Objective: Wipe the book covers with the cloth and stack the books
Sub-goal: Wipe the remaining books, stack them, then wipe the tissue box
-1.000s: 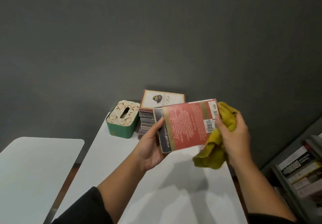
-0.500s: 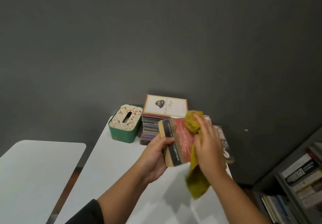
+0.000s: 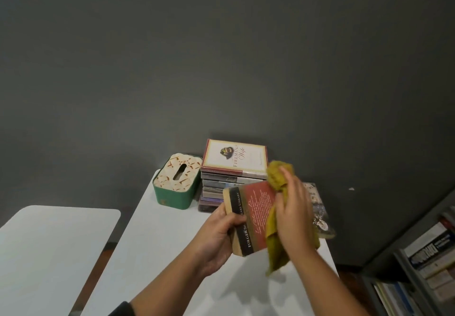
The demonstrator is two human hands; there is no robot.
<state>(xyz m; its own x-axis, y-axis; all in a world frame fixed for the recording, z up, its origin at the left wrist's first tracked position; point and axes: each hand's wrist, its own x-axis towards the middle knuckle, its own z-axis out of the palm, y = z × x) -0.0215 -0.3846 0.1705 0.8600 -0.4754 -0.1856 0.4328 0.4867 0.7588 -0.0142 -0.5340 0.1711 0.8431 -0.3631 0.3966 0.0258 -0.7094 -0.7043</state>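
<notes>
My left hand [image 3: 216, 237] grips a red paperback [image 3: 253, 214] by its black spine, holding it above the white table [image 3: 157, 254]. My right hand [image 3: 295, 214] presses a mustard-yellow cloth [image 3: 277, 175] flat against the book's red cover; the cloth's tail hangs below the hand. Behind stands a stack of several books [image 3: 221, 187] with a cream-covered one [image 3: 234, 158] on top. Another book [image 3: 320, 212] lies to the right, mostly hidden by my right hand.
A green tissue box [image 3: 177, 182] with a patterned lid stands left of the stack, against the dark grey wall. A second white table [image 3: 49, 249] is at the left. A shelf of books [image 3: 428, 259] fills the lower right corner.
My right hand with the cloth moved from the book's right edge onto its cover and has shifted a little since. The book tilted lower, spine toward me.
</notes>
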